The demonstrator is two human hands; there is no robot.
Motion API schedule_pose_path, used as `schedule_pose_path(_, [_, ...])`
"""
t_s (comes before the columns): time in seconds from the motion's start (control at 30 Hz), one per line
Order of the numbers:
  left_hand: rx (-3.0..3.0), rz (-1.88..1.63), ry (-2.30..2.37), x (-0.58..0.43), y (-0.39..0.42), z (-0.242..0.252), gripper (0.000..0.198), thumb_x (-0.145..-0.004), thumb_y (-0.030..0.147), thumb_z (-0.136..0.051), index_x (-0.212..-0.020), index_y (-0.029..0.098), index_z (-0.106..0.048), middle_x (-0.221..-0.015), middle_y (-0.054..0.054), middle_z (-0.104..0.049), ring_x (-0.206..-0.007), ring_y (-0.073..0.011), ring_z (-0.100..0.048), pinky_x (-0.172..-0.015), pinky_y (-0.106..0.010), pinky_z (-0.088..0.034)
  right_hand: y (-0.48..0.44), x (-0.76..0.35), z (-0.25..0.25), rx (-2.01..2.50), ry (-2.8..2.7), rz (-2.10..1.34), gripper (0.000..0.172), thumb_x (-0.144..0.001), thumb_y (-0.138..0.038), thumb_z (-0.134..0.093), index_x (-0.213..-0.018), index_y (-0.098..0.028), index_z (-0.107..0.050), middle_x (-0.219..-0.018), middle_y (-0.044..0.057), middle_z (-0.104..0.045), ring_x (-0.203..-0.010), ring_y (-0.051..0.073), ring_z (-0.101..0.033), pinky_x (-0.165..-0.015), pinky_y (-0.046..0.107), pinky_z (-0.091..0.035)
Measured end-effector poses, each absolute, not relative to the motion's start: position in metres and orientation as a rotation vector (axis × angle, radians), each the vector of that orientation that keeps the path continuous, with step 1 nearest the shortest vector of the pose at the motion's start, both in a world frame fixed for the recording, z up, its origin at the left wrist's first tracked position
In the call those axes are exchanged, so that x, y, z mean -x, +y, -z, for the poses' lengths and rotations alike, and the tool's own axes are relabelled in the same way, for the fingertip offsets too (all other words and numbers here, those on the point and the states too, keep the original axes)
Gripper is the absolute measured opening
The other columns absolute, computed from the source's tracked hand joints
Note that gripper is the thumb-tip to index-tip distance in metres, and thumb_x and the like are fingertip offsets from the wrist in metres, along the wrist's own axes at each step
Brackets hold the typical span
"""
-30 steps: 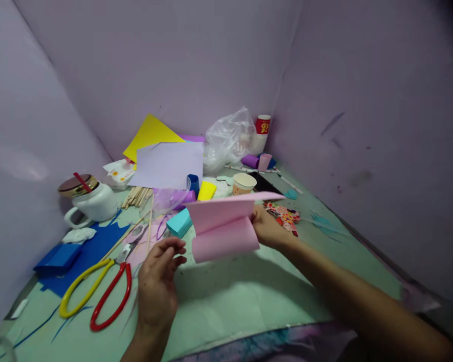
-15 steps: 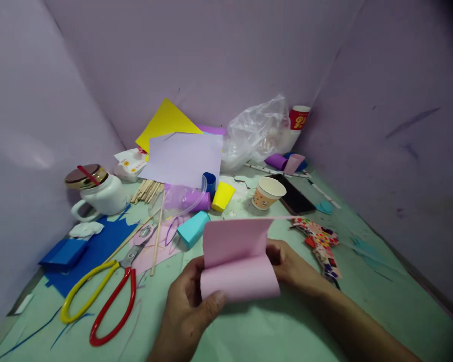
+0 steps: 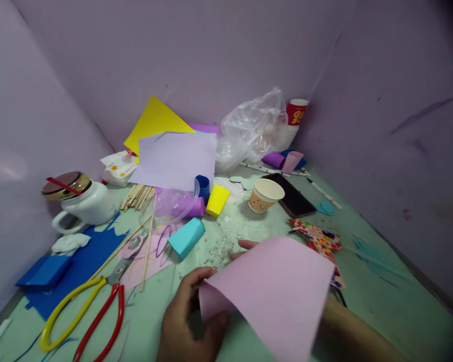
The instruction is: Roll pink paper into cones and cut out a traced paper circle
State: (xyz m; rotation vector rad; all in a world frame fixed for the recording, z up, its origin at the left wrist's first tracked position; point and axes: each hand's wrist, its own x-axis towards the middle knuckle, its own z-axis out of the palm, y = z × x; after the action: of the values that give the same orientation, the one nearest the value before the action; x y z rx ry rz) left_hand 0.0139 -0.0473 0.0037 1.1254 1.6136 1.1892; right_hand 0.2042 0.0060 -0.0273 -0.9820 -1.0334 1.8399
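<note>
A sheet of pink paper [image 3: 279, 286] is raised above the table, its left end curled under into a loose bend. My left hand [image 3: 191, 319] is closed on that curled end, thumb in front and fingers at the far side. Behind the sheet lies my right hand [image 3: 247, 245], mostly hidden. Its visible fingertips stretch out apart past the paper's upper edge, and the thumb is out of sight. Beyond the hands lie a turquoise paper tube [image 3: 186, 237], a yellow paper cup shape [image 3: 218, 200] and a paper cup [image 3: 266, 195].
Scissors [image 3: 115, 276] with yellow and red handles lie at the left, near blue paper [image 3: 94, 251] and a white mug [image 3: 94, 203]. A phone [image 3: 292, 196], a patterned paper piece [image 3: 319, 236] and a plastic bag [image 3: 252, 130] are to the right and back.
The pink paper's roll has loosened, and its free flap has swung down toward me and right. My right hand has gone behind the sheet. The view has shifted slightly.
</note>
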Motion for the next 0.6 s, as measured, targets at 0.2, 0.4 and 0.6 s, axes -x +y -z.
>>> schedule_pose_path(0.2, [-1.077, -1.093, 1.485, -0.013, -0.047, -0.004, 0.052, -0.056, 0.033, -0.067, -0.105, 0.020, -0.057, -0.089, -0.002, -0.069, -0.069, -0.0191, -0.064, -0.057, -0.025, -0.050, 0.004, -0.193, 0.008, 0.879, -0.943, -2.033, 0.060, -0.067, -0.037, -0.074, -0.122, -0.020, -0.056, -0.112, 0.013, -0.064, -0.104, 0.030, -0.059, -0.089, 0.043, -0.046])
schedule_pose_path(0.4, [-0.868, -1.165, 1.383, -0.014, -0.039, -0.011, 0.055, -0.063, 0.042, -0.070, -0.107, 0.014, -0.055, -0.099, -0.008, -0.070, -0.089, -0.0239, -0.064, -0.073, -0.028, -0.051, 0.004, -0.188, 0.013, 0.810, -0.879, -1.931, 0.081, -0.056, -0.040, -0.082, -0.128, -0.024, -0.047, -0.121, 0.012, -0.057, -0.105, 0.028, -0.057, -0.091, 0.041, -0.043])
schedule_pose_path(0.6, [-1.060, -1.105, 1.437, -0.031, -0.030, -0.019, 0.050, -0.071, 0.039, -0.064, -0.111, 0.014, -0.049, -0.101, -0.009, -0.066, -0.090, -0.0234, -0.063, -0.075, -0.031, -0.049, 0.003, -0.178, 0.015, 0.792, -0.724, -1.890, 0.063, -0.056, -0.037, -0.084, -0.112, -0.019, -0.060, -0.089, 0.007, -0.066, -0.087, 0.022, -0.062, -0.084, 0.036, -0.046])
